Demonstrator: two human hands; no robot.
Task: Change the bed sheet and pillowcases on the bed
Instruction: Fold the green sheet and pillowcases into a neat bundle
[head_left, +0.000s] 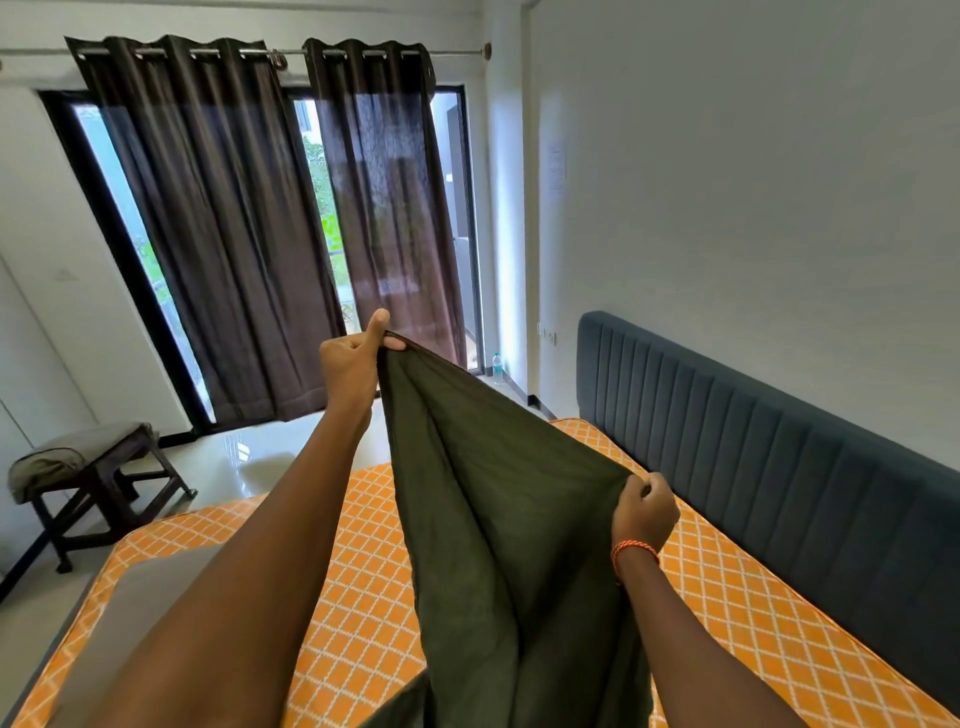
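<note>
Both forearms fill the lower centre of the frame, reaching forward over the bed. Left hand (353, 364), at centre frame and raised, pinches the top edge of a dark green sheet (498, 519) between thumb and curled fingers. Right hand (644, 512), lower and to the right, grips the same edge in a closed fist; an orange thread band (635, 550) circles that wrist. Sheet hangs between the two hands in long folds and drops out of the bottom edge of the frame, above the mattress.

Mattress (753, 613) is bare: orange with a white diamond grid, running across the lower half of the frame. Grey-blue padded headboard (779, 457) stands along the white wall at right.

Dark brown curtains (218, 218) hang on a rod across the window at upper left. Dark wooden stool (98, 483) at left edge carries a folded greyish cloth (57, 457). Small plastic bottle (497, 366) stands on the floor by the wall corner, centre right.
</note>
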